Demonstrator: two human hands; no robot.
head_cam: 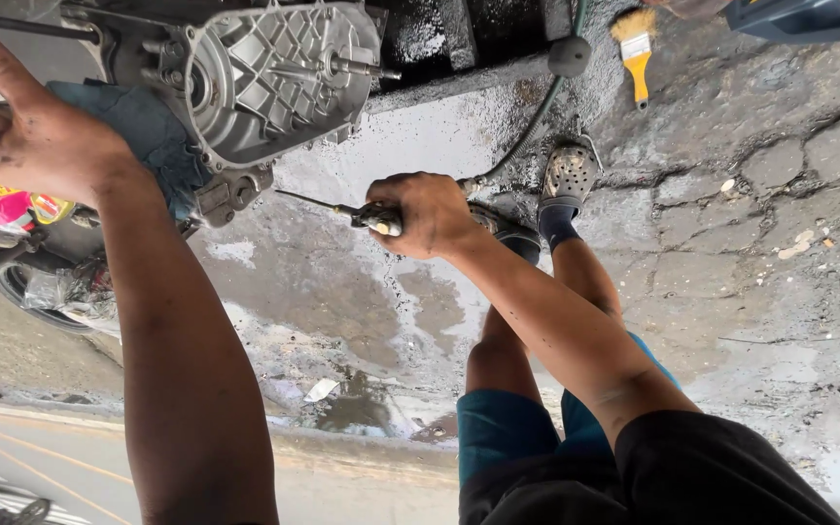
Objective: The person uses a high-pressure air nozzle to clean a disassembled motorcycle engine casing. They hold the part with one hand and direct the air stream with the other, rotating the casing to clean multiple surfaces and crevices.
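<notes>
My right hand (427,214) is closed around the grip of a thin-nozzled air gun (367,215), its tip aimed toward ten o'clock at the ribbed grey engine cover (279,83) so the nozzle reaches the lower edge. My left hand (36,136), at nine o'clock, presses a blue rag (153,136) against the casing, steadying it. A yellow brush (636,49) lies on the wet, oily ground (731,243) at one o'clock

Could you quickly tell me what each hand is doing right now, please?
Left hand: resting on the engine case, holding nothing clearly.
Right hand: closed around a spray nozzle.
</notes>
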